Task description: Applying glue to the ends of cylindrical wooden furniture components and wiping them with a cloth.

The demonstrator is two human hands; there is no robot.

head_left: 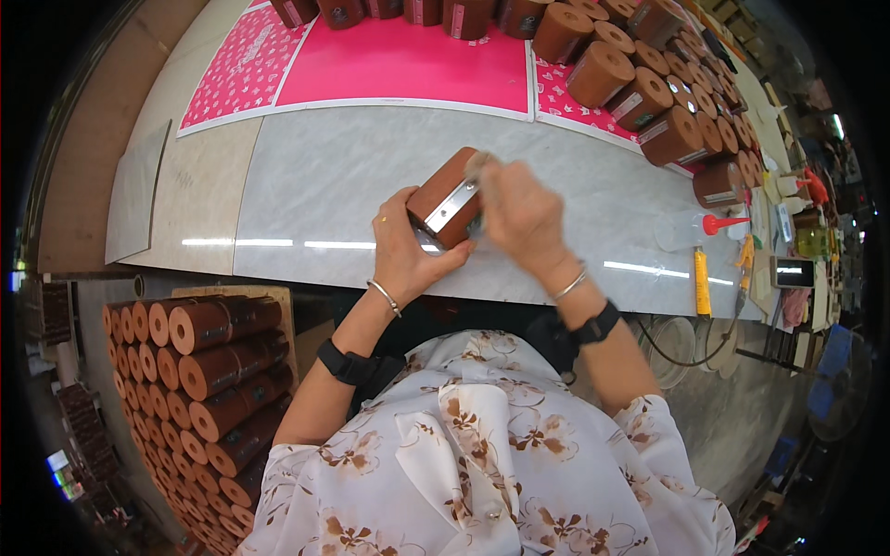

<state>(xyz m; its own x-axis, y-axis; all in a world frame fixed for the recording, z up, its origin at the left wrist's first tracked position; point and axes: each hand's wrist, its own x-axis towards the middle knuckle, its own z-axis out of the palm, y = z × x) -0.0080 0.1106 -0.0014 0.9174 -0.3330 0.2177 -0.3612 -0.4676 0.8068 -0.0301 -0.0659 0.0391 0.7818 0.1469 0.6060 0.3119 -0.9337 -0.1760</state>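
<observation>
**Two hands on one brown cylinder at the bench edge**

Two bare hands are closed around a single brown cylinder with a silvery label strip (448,197), which is held tilted just above the pale marble-patterned worktop (324,185), near its front edge. The left hand (405,250) is cupped under the lower end, with thumb and fingers wrapped against the side. The right hand (521,215) is clamped over the upper end, its fingertips pressed at the top rim; what they pinch there is blurred and cannot be told.

The cylinder is judged stiff and fairly solid, since its shape is kept under the grip. Its matte brown skin is likely not slippery, though the glossy strip may be. It is best taken around the body, clear of the strip and the end faces.

Further out, a row of like brown cylinders (649,93) is stood along the far and right side of the worktop, partly on a bright pink printed sheet (399,65). A clear plastic squeeze bottle with a red nozzle (691,228) is laid to the right, with a yellow-handled tool (702,283) just beside it. Below the bench on the left, a stack of brown cylinders lying on their sides (209,371) is seen.
</observation>
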